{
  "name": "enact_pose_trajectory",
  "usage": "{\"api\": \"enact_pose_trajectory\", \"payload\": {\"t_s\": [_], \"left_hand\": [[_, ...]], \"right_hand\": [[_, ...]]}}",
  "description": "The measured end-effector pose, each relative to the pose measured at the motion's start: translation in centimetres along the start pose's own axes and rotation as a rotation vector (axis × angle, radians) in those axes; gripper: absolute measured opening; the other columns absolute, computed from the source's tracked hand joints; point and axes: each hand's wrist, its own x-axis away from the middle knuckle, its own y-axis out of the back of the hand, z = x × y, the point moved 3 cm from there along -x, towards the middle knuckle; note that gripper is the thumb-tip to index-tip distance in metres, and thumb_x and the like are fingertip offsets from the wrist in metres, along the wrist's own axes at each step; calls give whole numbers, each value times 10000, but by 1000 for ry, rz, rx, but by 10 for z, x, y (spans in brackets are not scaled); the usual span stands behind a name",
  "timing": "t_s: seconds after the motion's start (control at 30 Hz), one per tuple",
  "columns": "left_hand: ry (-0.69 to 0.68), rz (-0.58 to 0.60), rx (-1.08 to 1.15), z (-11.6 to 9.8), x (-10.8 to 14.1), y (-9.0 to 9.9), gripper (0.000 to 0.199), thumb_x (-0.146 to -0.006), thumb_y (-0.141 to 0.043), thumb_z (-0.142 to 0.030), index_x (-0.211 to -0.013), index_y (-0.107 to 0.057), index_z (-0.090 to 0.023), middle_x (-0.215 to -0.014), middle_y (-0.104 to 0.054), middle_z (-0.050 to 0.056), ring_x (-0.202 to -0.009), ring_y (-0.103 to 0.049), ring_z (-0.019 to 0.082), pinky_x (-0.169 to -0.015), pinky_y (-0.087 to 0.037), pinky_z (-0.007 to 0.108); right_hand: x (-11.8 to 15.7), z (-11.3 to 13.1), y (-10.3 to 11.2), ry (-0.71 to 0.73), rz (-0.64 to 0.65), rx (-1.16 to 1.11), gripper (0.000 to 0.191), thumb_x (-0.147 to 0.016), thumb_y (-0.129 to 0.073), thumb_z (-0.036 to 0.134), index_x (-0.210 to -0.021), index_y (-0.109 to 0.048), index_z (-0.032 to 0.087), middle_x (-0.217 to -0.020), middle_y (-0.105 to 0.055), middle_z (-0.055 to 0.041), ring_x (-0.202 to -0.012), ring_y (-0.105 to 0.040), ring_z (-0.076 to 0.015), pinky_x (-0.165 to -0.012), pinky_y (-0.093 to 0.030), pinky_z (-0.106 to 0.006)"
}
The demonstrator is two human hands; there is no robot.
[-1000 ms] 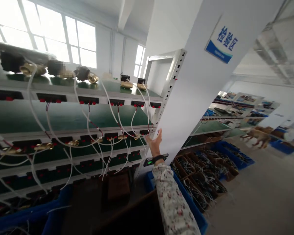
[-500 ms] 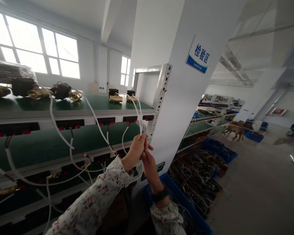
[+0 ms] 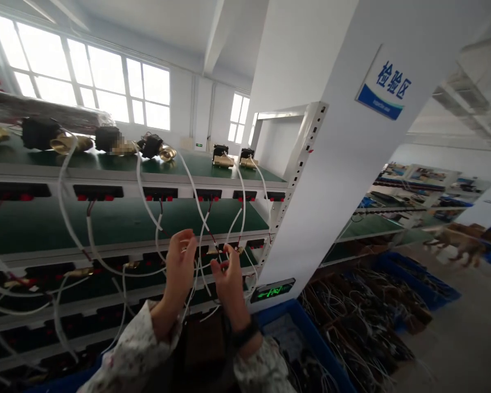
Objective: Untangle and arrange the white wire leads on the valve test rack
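My left hand (image 3: 180, 270) is raised in front of the rack, its fingers loosely curved and apart, with nothing visible in it. To its right, my right hand (image 3: 230, 281) has thumb and fingers bent but apart, close to the red and black wire end of a white cable (image 3: 203, 221). Whether it touches that cable I cannot tell. Another white cable (image 3: 244, 210) hangs just above the right hand. These cables run down from brass valves with black actuators (image 3: 223, 157) on the green top shelf (image 3: 196, 172). Black terminal clips with red tabs (image 3: 207, 195) line the shelf edge.
A white pillar (image 3: 311, 196) with a blue and white sign (image 3: 382, 82) stands right of the rack. At its foot are a green-lit exit sign (image 3: 275, 290) and a blue bin (image 3: 306, 322). Boxes of cabled parts (image 3: 352, 327) lie on the floor at right.
Earlier both hands were together, gripping two white cables near the rack's right end. Those cables now hang free, and the hands have separated and moved left. The view has turned left.
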Motion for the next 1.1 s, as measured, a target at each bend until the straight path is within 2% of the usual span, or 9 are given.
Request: {"api": "enact_pose_trajectory", "payload": {"t_s": [0.1, 0.17, 0.37, 0.5, 0.6, 0.7, 0.87, 1.0, 1.1], "left_hand": [[35, 254, -128, -12, -37, 144, 299, -816, -463, -404, -926, -582, -152, -892, -619, 71, -748, -573, 186, -673, -451, 300], [7, 368, -133, -27, -43, 194, 305, -836, -423, -397, -771, -596, -155, -770, -632, 61, -708, -580, 183, -685, -444, 299], [172, 348, 196, -45, -26, 195, 401, -875, -337, -429, -594, -461, -170, -477, -558, 29, -447, -527, 139, -476, -409, 233], [221, 245, 346, -45, -50, 225, 386, -879, -345, -440, -639, -466, -162, -501, -585, 40, -484, -563, 151, -500, -417, 238], [135, 297, 268, -55, -71, 258, 381, -895, -324, -422, -860, -580, -142, -729, -671, 82, -696, -622, 178, -657, -459, 278], [-3, 430, 12, -62, -71, 284, 383, -878, -392, -423, -1100, -575, -170, -976, -652, 90, -861, -595, 193, -728, -453, 287], [-90, -228, -172, -29, -68, 327, 338, -869, -409, -402, -1056, -520, -144, -965, -569, 86, -808, -547, 172, -643, -438, 264], [13, 136, -233, -3, -83, 319, 243, -862, -408, -339, -801, -565, -164, -755, -593, 37, -691, -549, 157, -607, -406, 256], [11, 115, -265, -5, -89, 326, 356, -885, -352, -325, -600, -503, -173, -575, -544, 2, -556, -497, 130, -576, -363, 252]], "right_hand": [[78, 99, -142, -47, 79, 30, 222, -830, -449, 293, -861, -621, 157, -764, -652, -58, -583, -543, -152, -569, -412, -264], [111, 139, -189, -38, 124, 57, 295, -856, -370, 273, -703, -601, 174, -609, -611, -26, -549, -531, -153, -529, -365, -253], [125, 149, -188, 3, 133, 73, 308, -861, -360, 343, -727, -580, 175, -635, -618, -51, -572, -549, -178, -515, -340, -268], [136, 145, -195, 69, 118, 211, 383, -904, -314, 354, -610, -498, 192, -579, -548, -24, -556, -509, -164, -553, -356, -284], [143, 148, -200, 174, 103, 244, 357, -897, -366, 353, -657, -571, 187, -916, -613, -103, -892, -536, -233, -764, -403, -370], [139, 159, -202, 235, -32, 210, 298, -874, -419, 403, -993, -612, 209, -1317, -409, -130, -1200, -350, -309, -907, -326, -478], [114, 178, -249, 166, 28, 6, 284, -875, -426, 366, -1003, -574, 160, -954, -608, -107, -792, -562, -196, -709, -434, -330], [110, 182, -302, 47, 258, 10, 326, -874, -404, 386, -937, -628, 157, -835, -652, -89, -727, -576, -194, -642, -420, -292], [124, 191, -314, 60, 281, 57, 397, -887, -353, 408, -708, -614, 167, -621, -589, -40, -580, -526, -168, -541, -360, -266]]}}
